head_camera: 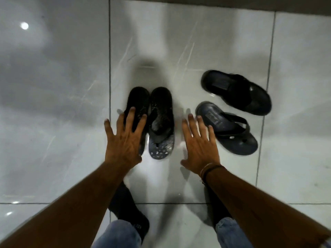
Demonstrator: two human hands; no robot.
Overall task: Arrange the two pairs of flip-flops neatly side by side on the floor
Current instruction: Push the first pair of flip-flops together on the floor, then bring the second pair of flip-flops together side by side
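Heel labels unreadable on two skewed dark flip-flops (232, 111) right of the neat textured pair (152, 120), left hand (123, 140) splayed, hiding that pair's left sandal, right hand (198, 145) splayed, empty between pairs

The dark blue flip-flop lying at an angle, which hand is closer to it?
Right. The right hand has fingertips at the dark blue flip-flop; the left hand is beyond the straightened pair.
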